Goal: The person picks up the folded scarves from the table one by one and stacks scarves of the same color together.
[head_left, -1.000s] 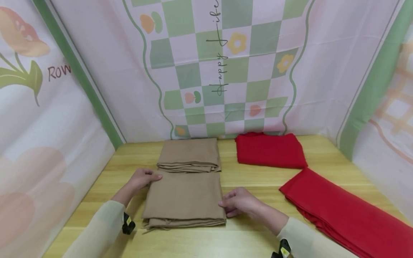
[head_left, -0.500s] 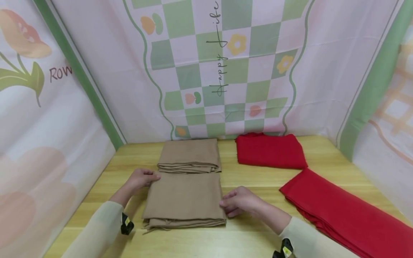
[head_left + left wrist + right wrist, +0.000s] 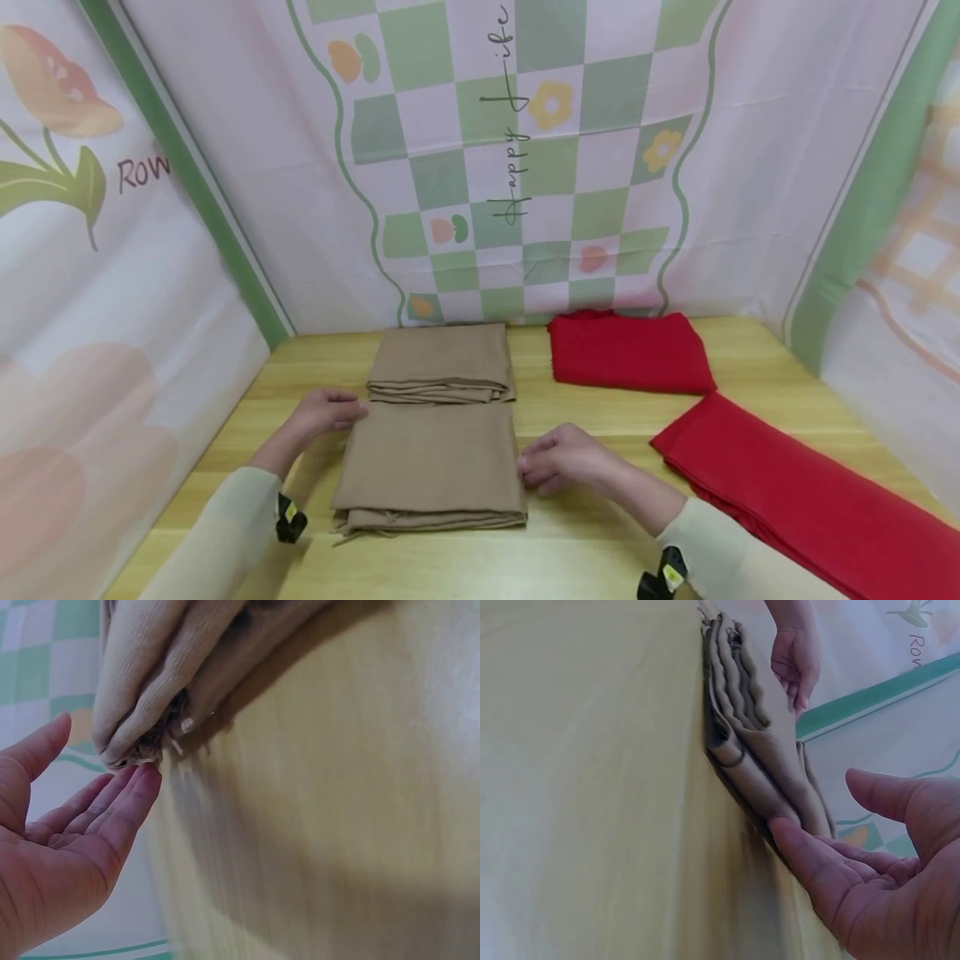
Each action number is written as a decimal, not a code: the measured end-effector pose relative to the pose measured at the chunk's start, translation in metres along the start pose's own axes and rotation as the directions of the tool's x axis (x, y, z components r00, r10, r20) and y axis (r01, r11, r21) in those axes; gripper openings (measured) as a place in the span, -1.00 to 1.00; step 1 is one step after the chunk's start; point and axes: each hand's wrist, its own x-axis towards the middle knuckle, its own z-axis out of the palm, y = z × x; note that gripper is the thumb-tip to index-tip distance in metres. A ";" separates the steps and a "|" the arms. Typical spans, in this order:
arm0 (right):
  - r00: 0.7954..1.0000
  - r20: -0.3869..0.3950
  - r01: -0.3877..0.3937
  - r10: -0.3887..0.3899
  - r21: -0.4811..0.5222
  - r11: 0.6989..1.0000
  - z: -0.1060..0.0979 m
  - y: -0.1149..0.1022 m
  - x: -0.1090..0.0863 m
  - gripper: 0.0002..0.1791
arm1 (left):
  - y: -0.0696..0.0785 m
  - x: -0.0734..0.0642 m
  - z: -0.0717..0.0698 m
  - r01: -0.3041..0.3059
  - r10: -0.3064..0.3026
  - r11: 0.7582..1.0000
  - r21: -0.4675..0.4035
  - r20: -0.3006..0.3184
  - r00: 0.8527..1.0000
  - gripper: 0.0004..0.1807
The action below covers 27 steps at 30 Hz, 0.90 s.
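A folded tan cloth lies flat on the wooden table, its layered edge towards me. My left hand is at its far left corner. In the left wrist view the fingertips meet the cloth's edge, with the thumb spread away. At the right side is my right hand. The right wrist view shows its fingers extended against the folded layers and its thumb held apart. Just behind lies a second folded tan cloth, its front edge close to the first.
A folded red cloth lies at the back right of the wooden table. A longer red cloth stretches from near it towards the front right. Printed fabric walls stand behind and on both sides.
Both thumbs have come away from the near tan cloth. My left hand has drawn slightly left, my right hand slightly right and back. The cloths stay where they were.
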 end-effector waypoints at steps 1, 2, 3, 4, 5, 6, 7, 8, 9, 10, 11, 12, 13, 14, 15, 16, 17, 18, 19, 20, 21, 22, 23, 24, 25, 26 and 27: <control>1.000 -0.004 0.002 -0.002 -0.013 1.000 -0.001 -0.002 0.000 -0.63 | 0.001 0.000 -0.001 0.000 0.000 1.000 -0.005 0.004 1.000 -0.43; 1.000 -0.008 0.005 -0.006 -0.028 1.000 -0.002 -0.003 0.001 -0.63 | 0.002 -0.001 -0.003 0.002 -0.002 1.000 -0.006 0.010 1.000 -0.42; 1.000 -0.012 0.007 -0.008 -0.044 0.999 -0.003 -0.005 0.001 -0.62 | 0.003 -0.001 -0.004 0.006 -0.006 1.000 -0.009 0.012 1.000 -0.42; 1.000 -0.018 0.009 -0.010 -0.057 0.998 -0.004 -0.007 0.001 -0.61 | 0.004 -0.001 -0.005 0.009 -0.009 1.000 -0.009 0.016 1.000 -0.41; 1.000 -0.022 0.013 -0.015 -0.076 0.997 -0.005 -0.009 0.001 -0.59 | 0.005 -0.001 -0.007 0.017 -0.016 1.000 -0.010 0.014 1.000 -0.41; 0.999 -0.028 0.017 -0.019 -0.091 0.996 -0.006 -0.011 0.001 -0.57 | 0.006 -0.001 -0.008 0.019 -0.019 1.000 -0.010 0.016 1.000 -0.42; 0.999 -0.034 0.021 -0.024 -0.100 0.995 -0.006 -0.013 0.001 -0.54 | 0.007 -0.001 -0.010 0.019 -0.019 1.000 -0.013 0.019 1.000 -0.42; 0.999 -0.045 0.025 -0.030 -0.113 0.993 -0.007 -0.015 0.002 -0.51 | 0.008 0.000 -0.011 0.022 -0.022 1.000 -0.014 0.017 1.000 -0.43; 0.998 -0.051 0.033 -0.039 -0.122 0.992 -0.007 -0.017 0.003 -0.49 | 0.009 0.001 -0.012 0.024 -0.024 1.000 -0.020 0.014 1.000 -0.44; 0.997 -0.061 0.041 -0.050 -0.132 0.990 -0.008 -0.018 0.004 -0.48 | 0.010 0.002 -0.013 0.022 -0.022 1.000 -0.018 0.013 1.000 -0.45; 0.996 -0.073 0.049 -0.060 -0.144 0.988 -0.009 -0.019 0.006 -0.47 | 0.011 0.002 -0.014 0.020 -0.020 1.000 -0.017 0.008 1.000 -0.46; 0.994 -0.084 0.056 -0.069 -0.154 0.986 -0.009 -0.020 0.007 -0.46 | 0.012 0.003 -0.016 0.017 -0.017 1.000 -0.012 0.007 1.000 -0.46; 0.992 -0.100 0.058 -0.075 -0.160 0.985 -0.009 -0.022 0.009 -0.47 | 0.013 0.004 -0.017 0.018 -0.018 1.000 -0.008 0.003 1.000 -0.46; 0.990 -0.113 0.062 -0.082 -0.171 0.983 -0.010 -0.024 0.011 -0.47 | 0.014 0.005 -0.018 0.021 -0.021 1.000 -0.005 -0.005 1.000 -0.47; 0.988 -0.122 0.069 -0.091 -0.175 0.982 -0.010 -0.025 0.013 -0.48 | 0.015 0.006 -0.019 0.021 -0.021 1.000 0.001 -0.007 1.000 -0.46; 0.987 -0.131 0.074 -0.098 -0.182 0.981 -0.010 -0.027 0.015 -0.48 | 0.016 0.007 -0.020 0.020 -0.020 1.000 0.008 -0.011 1.000 -0.45; 0.985 -0.140 0.077 -0.104 -0.188 0.979 -0.011 -0.030 0.017 -0.48 | 0.017 0.008 -0.021 0.018 -0.018 1.000 0.013 -0.012 1.000 -0.45; 0.983 -0.147 0.082 -0.112 -0.194 0.978 -0.011 -0.032 0.019 -0.48 | 0.018 0.010 -0.022 0.021 -0.021 1.000 0.013 -0.016 1.000 -0.45; 0.981 -0.158 0.084 -0.116 -0.198 0.977 -0.012 -0.034 0.021 -0.49 | 0.019 0.011 -0.023 0.022 -0.022 1.000 0.017 -0.023 1.000 -0.45; 0.979 -0.162 0.090 -0.126 -0.210 0.974 -0.013 -0.035 0.023 -0.48 | 0.019 0.013 -0.023 0.021 -0.021 1.000 0.018 -0.029 0.999 -0.45; 0.976 -0.173 0.093 -0.133 -0.221 0.971 -0.014 -0.037 0.025 -0.48 | 0.020 0.014 -0.023 0.019 -0.018 1.000 0.024 -0.032 0.999 -0.45; 0.973 -0.181 0.096 -0.142 -0.238 0.967 -0.016 -0.039 0.027 -0.49 | 0.021 0.016 -0.024 0.017 -0.016 0.999 0.031 -0.039 0.999 -0.45; 0.970 -0.196 0.095 -0.146 -0.250 0.964 -0.017 -0.040 0.030 -0.50 | 0.021 0.018 -0.024 0.017 -0.015 0.999 0.039 -0.045 0.999 -0.44; 0.966 -0.209 0.093 -0.151 -0.262 0.961 -0.018 -0.041 0.032 -0.51 | 0.022 0.019 -0.023 0.021 -0.018 0.999 0.044 -0.054 0.998 -0.44; 0.963 -0.223 0.088 -0.153 -0.275 0.957 -0.019 -0.043 0.035 -0.51 | 0.023 0.021 -0.023 0.021 -0.018 0.998 0.054 -0.060 0.998 -0.44; 0.959 -0.232 0.089 -0.160 -0.291 0.953 -0.021 -0.044 0.038 -0.53 | 0.025 0.023 -0.023 0.022 -0.018 0.998 0.061 -0.064 0.998 -0.43; 0.955 -0.245 0.088 -0.170 -0.312 0.946 -0.022 -0.045 0.041 -0.54 | 0.026 0.024 -0.022 0.022 -0.017 0.997 0.072 -0.066 0.998 -0.43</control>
